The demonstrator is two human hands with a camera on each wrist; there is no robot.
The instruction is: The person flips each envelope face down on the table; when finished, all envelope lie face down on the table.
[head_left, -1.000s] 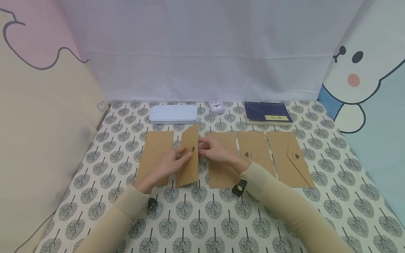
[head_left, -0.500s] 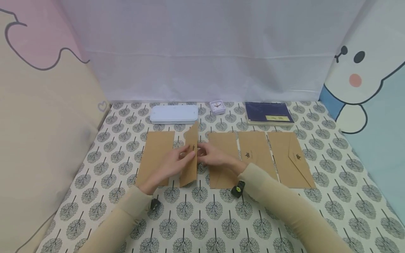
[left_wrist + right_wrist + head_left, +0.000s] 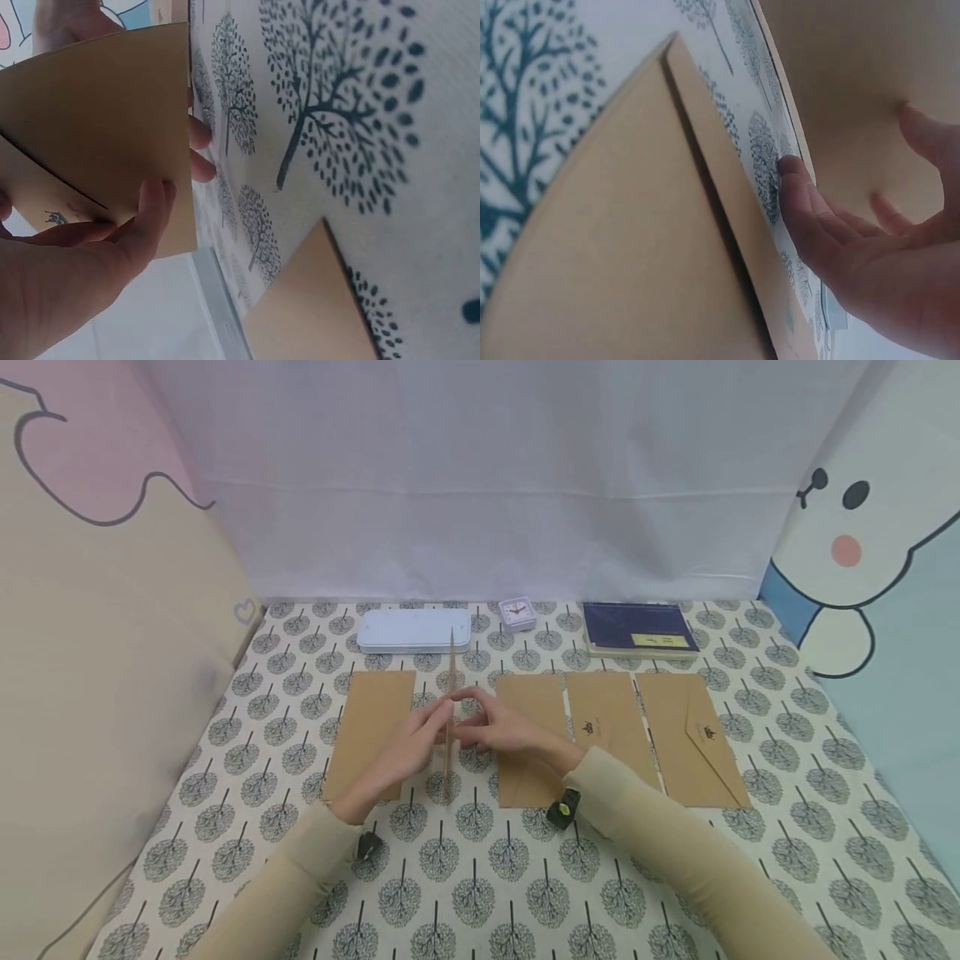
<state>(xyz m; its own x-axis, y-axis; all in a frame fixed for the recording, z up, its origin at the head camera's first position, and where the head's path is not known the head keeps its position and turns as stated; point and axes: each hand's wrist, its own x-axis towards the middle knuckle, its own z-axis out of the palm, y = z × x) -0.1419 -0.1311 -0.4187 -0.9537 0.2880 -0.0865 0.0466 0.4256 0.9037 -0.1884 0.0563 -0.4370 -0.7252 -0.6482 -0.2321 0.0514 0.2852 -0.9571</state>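
A brown kraft envelope (image 3: 450, 664) stands on edge between my hands, seen almost edge-on in the head view. My left hand (image 3: 416, 735) holds it from the flap side; in the left wrist view its fingers press the flap face, near a small dark crown print. My right hand (image 3: 498, 724) grips it from the other side. Two right fingertips touch the plain face (image 3: 855, 90) in the right wrist view, while other fingers reach around the lower edge. In the left wrist view two right fingers (image 3: 199, 133) show past that edge. Some fingertips are hidden.
One plain-side-up envelope (image 3: 372, 714) lies at left. Three flap-side envelopes lie at right: near (image 3: 534, 702), middle (image 3: 603, 702) and far (image 3: 667, 702). Behind are a pale tin case (image 3: 412, 631), a small clock (image 3: 517, 612) and a dark blue book (image 3: 637, 625).
The envelope between my hands has tilted from showing its printed flap face to standing edge-on, shifting slightly left. My right fingers have moved left with it. The other envelopes stay put.
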